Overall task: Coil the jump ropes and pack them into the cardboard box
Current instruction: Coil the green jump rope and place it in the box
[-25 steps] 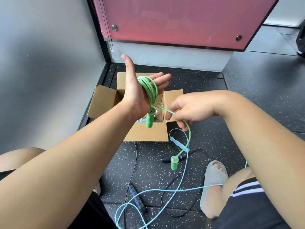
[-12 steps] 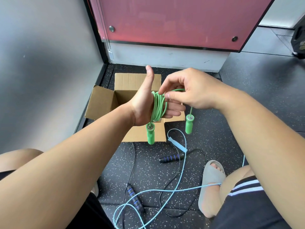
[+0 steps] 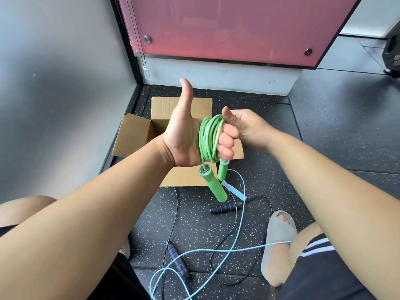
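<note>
A green jump rope [image 3: 208, 139] is wound in a coil round the fingers of my left hand [image 3: 181, 135], whose palm faces me with the thumb straight up. My right hand [image 3: 249, 126] grips the coil from the right, thumb on top and fingers curled round the strands. Both green handles [image 3: 213, 185] dangle below the coil. Directly behind and under my hands, the open cardboard box [image 3: 134, 135] sits on the floor. My left fingers are hidden behind the coil and the right hand.
A light blue rope [image 3: 238, 215] and a black rope with blue-banded handles [image 3: 225, 207] lie tangled on the speckled floor between my knees. My slippered foot [image 3: 278, 232] is at the right. A grey wall [image 3: 54, 105] and a red panel [image 3: 227, 29] close off the corner.
The last stretch of green rope was wound on, so the second handle rose from the floor to hang by the first. My right hand went from pinching the strand to gripping the coil.
</note>
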